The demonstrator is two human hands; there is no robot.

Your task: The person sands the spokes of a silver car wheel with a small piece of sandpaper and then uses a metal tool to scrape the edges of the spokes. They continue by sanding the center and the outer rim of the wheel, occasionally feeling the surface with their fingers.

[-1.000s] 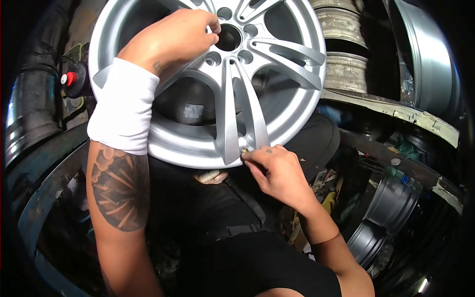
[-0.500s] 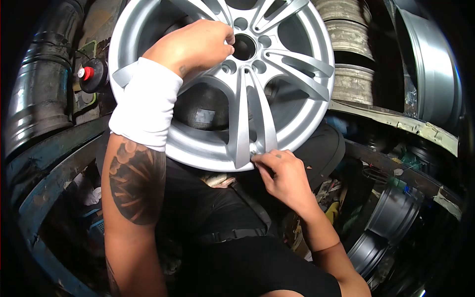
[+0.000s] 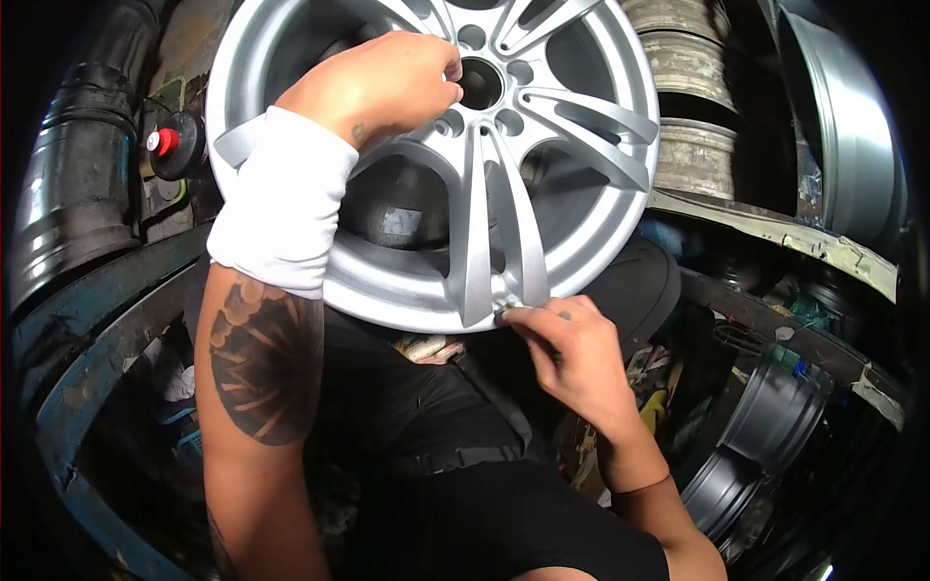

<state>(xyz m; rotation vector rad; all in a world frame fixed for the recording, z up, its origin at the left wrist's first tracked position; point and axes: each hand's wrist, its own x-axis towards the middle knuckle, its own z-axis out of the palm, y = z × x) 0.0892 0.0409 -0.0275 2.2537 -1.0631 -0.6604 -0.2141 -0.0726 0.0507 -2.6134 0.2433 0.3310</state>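
Silver alloy wheel lies tilted face-up over the person's lap, filling the upper middle of the head view; its far edge runs out past the top of the picture. Its near rim curves in front of the belt, with open room above the black clothing between the two. To the right, the rim comes close in view to a shelf edge, and broad windows between the spokes leave gaps through the wheel. One left hand, with one white wristband on its forearm, rests at the hub, fingers bent; whether it grips anything I cannot tell. One right hand has thumb and forefinger pinched narrow on a small dark piece by the near rim, its kind too small to tell. Four bolt holes show around one centre bore. Two dark grey rims sit low on the right, one large silver rim above, and one red-capped bottle on the left. Against half a second ago, the right hand's knuckles sit slightly further right, while the left hand has stayed at the hub.
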